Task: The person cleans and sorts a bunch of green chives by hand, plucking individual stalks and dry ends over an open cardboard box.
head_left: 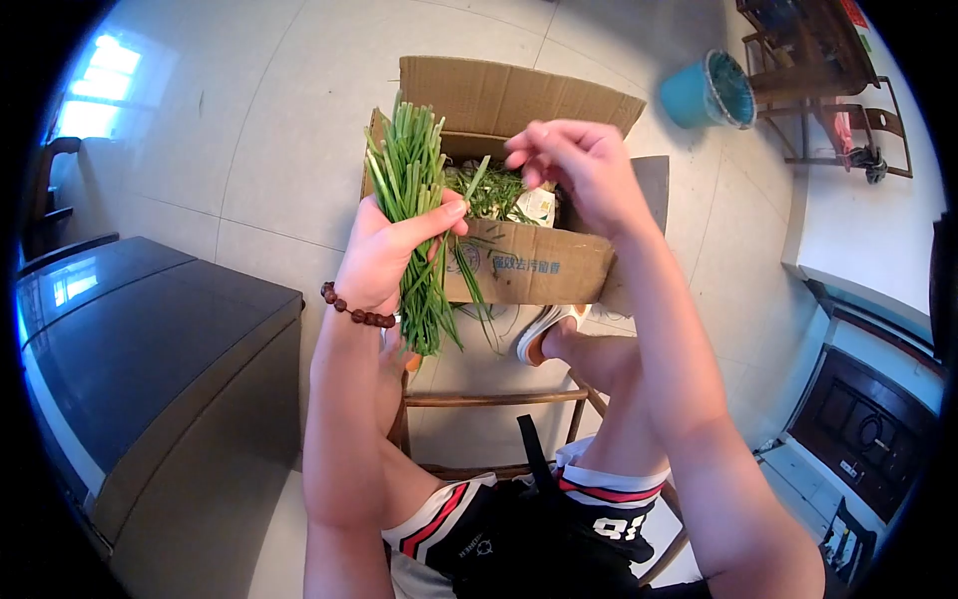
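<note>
My left hand (391,245) is closed around a thick bunch of green chives (411,180), held upright over the near left side of a cardboard box (519,90). The thumb lies across the stalks, and a few thin leaves hang loose below the fist. Above the right part of the box is my right hand (584,165), its fingers loosely curled and slightly apart, a little blurred, with nothing visible in them. Inside the box lie loose green scraps (491,190) and a white packet (536,207). The box's flaps are folded outward.
A dark cabinet (150,349) stands close on the left. A teal bucket (699,92) with a liner is at the upper right, beside wooden furniture (813,50). My legs and a wooden chair rail (496,398) are just below the box, on the tiled floor (289,130).
</note>
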Motion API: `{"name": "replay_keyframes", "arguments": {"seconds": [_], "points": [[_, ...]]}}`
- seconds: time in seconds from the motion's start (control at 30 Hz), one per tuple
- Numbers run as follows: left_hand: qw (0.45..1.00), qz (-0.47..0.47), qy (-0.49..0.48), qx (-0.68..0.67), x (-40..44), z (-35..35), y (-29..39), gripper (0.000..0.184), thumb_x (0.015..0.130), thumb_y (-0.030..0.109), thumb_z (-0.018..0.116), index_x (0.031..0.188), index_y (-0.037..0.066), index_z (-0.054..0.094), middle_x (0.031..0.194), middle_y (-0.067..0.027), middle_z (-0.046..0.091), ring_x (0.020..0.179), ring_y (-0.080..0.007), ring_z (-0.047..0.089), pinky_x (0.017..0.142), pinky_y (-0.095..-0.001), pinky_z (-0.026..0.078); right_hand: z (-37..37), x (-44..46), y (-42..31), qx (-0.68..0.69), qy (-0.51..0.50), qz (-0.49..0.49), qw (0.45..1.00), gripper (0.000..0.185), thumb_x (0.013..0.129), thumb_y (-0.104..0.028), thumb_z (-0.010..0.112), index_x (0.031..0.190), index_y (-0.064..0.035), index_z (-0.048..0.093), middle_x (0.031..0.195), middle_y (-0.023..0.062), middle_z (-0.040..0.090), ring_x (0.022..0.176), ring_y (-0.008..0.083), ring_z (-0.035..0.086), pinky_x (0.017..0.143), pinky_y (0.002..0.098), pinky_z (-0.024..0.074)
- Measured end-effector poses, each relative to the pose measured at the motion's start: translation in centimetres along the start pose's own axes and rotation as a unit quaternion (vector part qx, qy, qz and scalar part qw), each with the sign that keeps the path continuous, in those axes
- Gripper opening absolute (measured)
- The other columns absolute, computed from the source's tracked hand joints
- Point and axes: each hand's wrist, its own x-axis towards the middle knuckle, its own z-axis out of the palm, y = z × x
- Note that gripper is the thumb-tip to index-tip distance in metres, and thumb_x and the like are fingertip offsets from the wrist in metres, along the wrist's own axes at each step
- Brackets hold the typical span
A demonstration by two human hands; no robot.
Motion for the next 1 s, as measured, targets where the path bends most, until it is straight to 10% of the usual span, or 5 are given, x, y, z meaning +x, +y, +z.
{"name": "replay_keyframes", "arguments": {"seconds": [0.67,0.9,1.0], "points": [[1.0,0.02,0.005,0.014,0.3,0.4,-0.6,0.017,0.086,0.015,0.076,0.097,0.004,0.067,0.08,-0.0019,0.067,0.069,-0.0077,0.059,0.06,-0.0225,0.042,-0.1,0.7,0.6,-0.038,0.072,-0.037,0.996,0.026,0.096,-0.022,0.068,0.083,0.0005,0.069,0.071,0.0051,0.067,0.058,0.0093,0.06,0.056,0.0226,0.0478],[0.999,0.046,0.006,0.021,0.6,0.5,-0.8,0.018,0.087,0.016,0.075,0.098,0.003,0.068,0.086,-0.0053,0.071,0.066,-0.0084,0.058,0.058,-0.0236,0.042,3.9,-1.0,1.6,-0.019,-0.076,-0.014,0.997,0.017,0.09,-0.019,0.076,0.085,-0.0031,0.072,0.075,0.0015,0.069,0.065,0.0068,0.061,0.06,0.0211,0.0467],[0.996,0.038,0.048,0.06,0.7,-0.2,-0.7,0.02,0.087,0.018,0.076,0.098,0.004,0.069,0.086,-0.0055,0.071,0.063,-0.0082,0.057,0.056,-0.0238,0.042,2.5,0.3,1.5,0.001,0.032,-0.013,0.999,0.019,0.09,-0.019,0.075,0.08,-0.0039,0.07,0.072,-0.0001,0.066,0.062,0.0056,0.057,0.057,0.0205,0.0431]]}}
